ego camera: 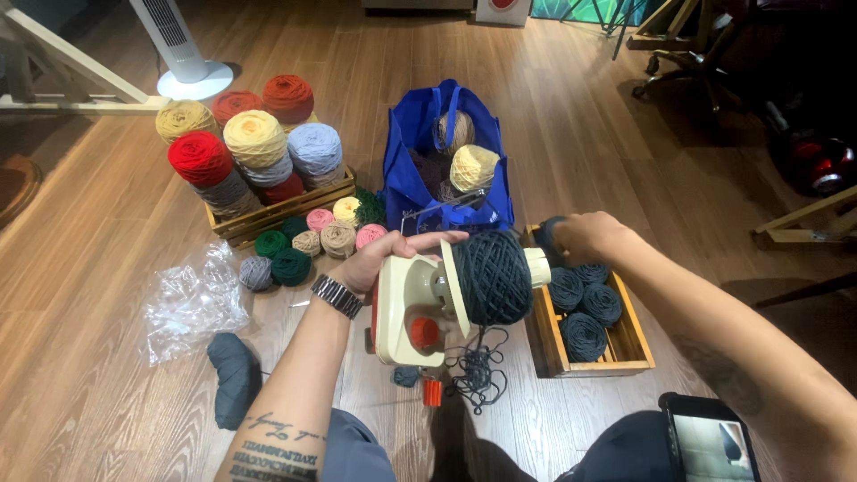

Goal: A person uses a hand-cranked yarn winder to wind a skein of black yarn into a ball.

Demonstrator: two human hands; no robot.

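My left hand [386, 259] grips the top of a cream yarn winder [406, 308] that carries a wound cake of dark teal yarn [492, 277]. A loose tangle of the same yarn [478, 370] hangs below it. My right hand [585, 236] is shut on a dark teal yarn ball [546, 234] just above a wooden crate [625, 344] that holds several similar balls [585, 335]. A watch sits on my left wrist.
A blue bag [411, 183] with yarn stands behind the winder. A wooden crate [268, 219] stacked with coloured yarn cones is at back left, small balls before it. Crumpled plastic [192, 303], a dark yarn skein [234, 375], a phone [710, 442], a fan base [192, 80].
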